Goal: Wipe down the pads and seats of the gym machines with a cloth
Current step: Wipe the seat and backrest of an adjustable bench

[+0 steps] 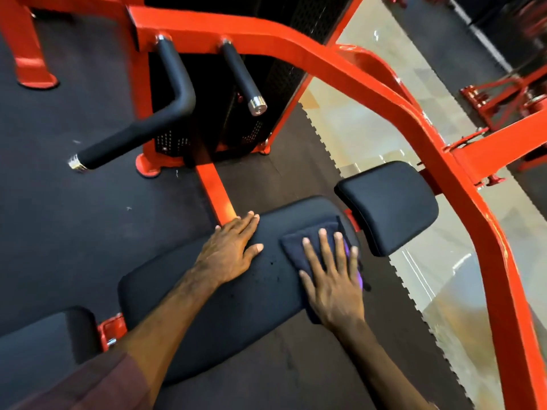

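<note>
Right hand (333, 279): fingers straight and spread, palm down, pressing flat on a dark folded cloth (307, 244); nothing curled round it. Cloth: lies under that hand at the far right end of the long black pad (236, 306), a purple patch showing beside the outer fingers. Left hand (229, 250): also flat, fingers straight and together, resting bare on the same pad near its far edge, just beside the cloth but apart from it. Long pad: axis runs from lower left, near the person, up to the right; most of its surface lies back toward the left of the cloth. Smaller black pad (387, 207): just beyond the right fingertips, separated by a narrow gap with a red bracket. Third pad (44, 338): lower left, well apart. Judgement: right hand is nearer both unwiped stretches; next stroke likely draws along the long axis. Red frame (444, 149): arches over the right side.
</note>
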{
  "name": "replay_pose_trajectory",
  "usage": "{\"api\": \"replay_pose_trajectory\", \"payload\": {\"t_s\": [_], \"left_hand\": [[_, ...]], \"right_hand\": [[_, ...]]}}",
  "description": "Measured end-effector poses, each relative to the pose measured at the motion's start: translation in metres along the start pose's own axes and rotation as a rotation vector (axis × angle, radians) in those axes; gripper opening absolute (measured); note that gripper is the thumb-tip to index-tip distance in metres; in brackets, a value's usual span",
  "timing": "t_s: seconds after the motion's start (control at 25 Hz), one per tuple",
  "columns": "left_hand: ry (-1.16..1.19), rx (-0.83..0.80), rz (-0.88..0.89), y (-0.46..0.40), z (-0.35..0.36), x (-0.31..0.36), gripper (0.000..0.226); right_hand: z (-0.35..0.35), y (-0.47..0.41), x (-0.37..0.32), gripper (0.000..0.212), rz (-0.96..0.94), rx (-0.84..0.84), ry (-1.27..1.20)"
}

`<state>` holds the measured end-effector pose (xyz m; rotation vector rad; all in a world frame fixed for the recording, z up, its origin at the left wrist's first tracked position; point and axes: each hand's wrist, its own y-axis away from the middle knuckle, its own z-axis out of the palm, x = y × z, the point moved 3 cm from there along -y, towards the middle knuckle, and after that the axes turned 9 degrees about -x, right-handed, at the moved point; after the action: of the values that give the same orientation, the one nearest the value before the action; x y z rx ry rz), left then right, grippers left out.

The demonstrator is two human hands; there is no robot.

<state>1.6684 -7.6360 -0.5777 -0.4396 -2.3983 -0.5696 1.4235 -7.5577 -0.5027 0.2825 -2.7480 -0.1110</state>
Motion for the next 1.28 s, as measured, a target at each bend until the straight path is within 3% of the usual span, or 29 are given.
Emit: {"api": "replay_pose_trajectory", "payload": {"t_s": [0.2,0.32,0.44,0.56,0.72,0.92,1.12,1.28], "left_hand": [[-0.096,0.045,0.044,-0.003,0.002,-0.006,0.073],[-0.143,0.087,0.089,-0.001,0.008,-0.018,0.074],[-0.178,0.124,0.158,0.006,0.014,-0.032,0.075],[-0.184,0.152,0.207,0.009,0.018,-0.043,0.082],[-0.163,0.234,0.233,0.008,0.025,-0.045,0.082],[-0.158,0.2,0.293,0.009,0.026,-0.052,0.084],[-0.13,0.261,0.326,0.005,0.025,-0.066,0.069],[-0.115,0.254,0.324,0.006,0.034,-0.078,0.08]], "right_hand": [[-0.01,-0.071,-0.002,0.069,0.429,0.032,-0.138],[0.007,-0.056,-0.045,0.068,0.33,0.1,-0.074],[0.018,-0.027,-0.029,0.067,0.289,0.15,-0.043],[0.003,-0.056,-0.016,0.068,0.54,0.132,-0.159],[0.024,-0.044,-0.062,0.07,0.5,0.17,-0.121],[0.021,-0.037,-0.085,0.071,0.791,0.205,-0.346],[0.033,-0.033,-0.104,0.069,0.479,0.176,-0.19],[0.009,-0.05,-0.084,0.069,0.566,0.116,-0.243]]}}
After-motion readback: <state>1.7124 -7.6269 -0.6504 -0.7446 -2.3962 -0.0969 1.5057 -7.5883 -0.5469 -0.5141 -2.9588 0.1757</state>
